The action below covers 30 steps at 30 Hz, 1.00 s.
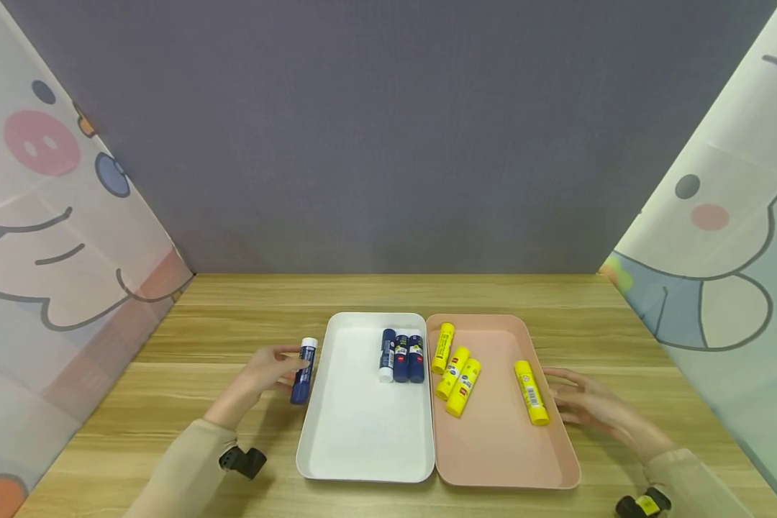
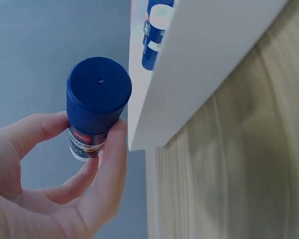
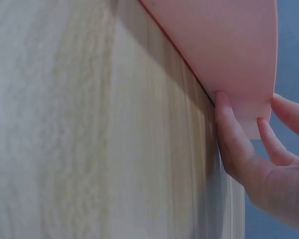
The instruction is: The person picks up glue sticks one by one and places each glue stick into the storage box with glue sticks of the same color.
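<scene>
My left hand (image 1: 267, 373) pinches a dark blue glue stick (image 1: 303, 374) between thumb and fingers, just outside the left wall of a white tray (image 1: 362, 439). Its white end points away from me, and in the left wrist view the blue end (image 2: 99, 85) faces the camera. Inside the white tray three blue glue sticks (image 1: 400, 357) lie side by side against the right wall. My right hand (image 1: 589, 403) rests its fingertips against the outer right wall of a pink tray (image 1: 505, 460), with nothing held. In the right wrist view the fingers (image 3: 234, 132) reach that wall (image 3: 224, 55).
Several yellow glue sticks lie in the pink tray: three on its left side (image 1: 453, 374) and one (image 1: 532, 393) near its right wall. Both trays stand side by side on a wood-grain table (image 1: 246, 302). A grey panel (image 1: 388, 144) rises behind, with cartoon-printed sheets (image 1: 65, 244) at the sides.
</scene>
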Each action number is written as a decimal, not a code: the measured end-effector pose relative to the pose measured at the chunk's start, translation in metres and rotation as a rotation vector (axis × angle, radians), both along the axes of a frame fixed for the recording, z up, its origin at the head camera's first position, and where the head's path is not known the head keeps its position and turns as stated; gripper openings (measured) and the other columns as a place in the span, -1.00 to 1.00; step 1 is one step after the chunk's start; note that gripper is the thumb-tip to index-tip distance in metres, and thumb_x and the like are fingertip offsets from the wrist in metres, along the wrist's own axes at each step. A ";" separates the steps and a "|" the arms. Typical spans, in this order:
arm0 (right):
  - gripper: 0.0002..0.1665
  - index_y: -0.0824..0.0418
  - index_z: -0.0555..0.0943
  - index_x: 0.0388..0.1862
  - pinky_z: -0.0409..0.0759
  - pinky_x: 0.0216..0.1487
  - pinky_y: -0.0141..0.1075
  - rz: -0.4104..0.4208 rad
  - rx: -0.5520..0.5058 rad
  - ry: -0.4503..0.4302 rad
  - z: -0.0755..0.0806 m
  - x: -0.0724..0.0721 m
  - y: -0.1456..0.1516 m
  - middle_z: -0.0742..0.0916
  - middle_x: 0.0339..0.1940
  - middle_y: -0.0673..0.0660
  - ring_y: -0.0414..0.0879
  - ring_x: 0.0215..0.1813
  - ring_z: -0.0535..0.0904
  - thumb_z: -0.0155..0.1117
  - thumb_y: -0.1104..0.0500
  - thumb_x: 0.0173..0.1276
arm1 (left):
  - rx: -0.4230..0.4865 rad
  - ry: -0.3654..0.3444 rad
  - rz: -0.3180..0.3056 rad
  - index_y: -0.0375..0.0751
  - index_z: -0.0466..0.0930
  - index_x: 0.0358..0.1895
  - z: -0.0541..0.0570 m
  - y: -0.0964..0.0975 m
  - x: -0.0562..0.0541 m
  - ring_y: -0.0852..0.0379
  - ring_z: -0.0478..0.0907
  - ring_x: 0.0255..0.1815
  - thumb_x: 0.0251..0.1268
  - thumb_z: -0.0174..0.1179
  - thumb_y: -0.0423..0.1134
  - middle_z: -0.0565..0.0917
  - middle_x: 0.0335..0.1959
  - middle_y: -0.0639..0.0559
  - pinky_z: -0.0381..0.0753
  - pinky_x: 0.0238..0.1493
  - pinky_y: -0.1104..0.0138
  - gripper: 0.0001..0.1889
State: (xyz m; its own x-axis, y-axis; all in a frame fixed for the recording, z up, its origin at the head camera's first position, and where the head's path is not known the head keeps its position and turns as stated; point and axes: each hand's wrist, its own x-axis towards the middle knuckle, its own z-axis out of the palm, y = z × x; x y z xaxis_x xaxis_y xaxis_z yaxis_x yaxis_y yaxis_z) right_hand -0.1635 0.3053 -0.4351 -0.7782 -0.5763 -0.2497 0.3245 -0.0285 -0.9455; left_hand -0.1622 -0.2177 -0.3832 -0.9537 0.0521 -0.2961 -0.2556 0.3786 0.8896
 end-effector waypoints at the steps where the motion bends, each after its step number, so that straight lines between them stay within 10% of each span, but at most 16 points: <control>1: -0.62 -0.22 0.39 -0.03 0.51 -0.02 -0.25 -0.002 0.005 0.000 0.000 0.000 0.000 0.61 -0.11 -0.06 -0.21 -0.05 0.53 -0.05 0.27 0.35 | -0.008 -0.008 0.021 -0.50 0.26 0.15 0.000 0.003 -0.001 0.09 0.49 -0.43 0.07 0.17 -0.22 0.50 -0.27 -0.22 0.61 -0.35 0.20 -0.40; 30: -0.57 -0.24 0.42 -0.01 0.50 0.00 -0.24 0.051 -0.051 -0.006 -0.002 -0.002 0.003 0.59 -0.06 -0.08 -0.20 -0.02 0.51 -0.12 0.30 0.37 | 0.032 0.002 0.034 -0.48 0.29 0.12 0.007 0.052 -0.028 0.08 0.52 -0.43 0.08 0.13 -0.33 0.48 -0.17 -0.29 0.62 -0.36 0.22 -0.49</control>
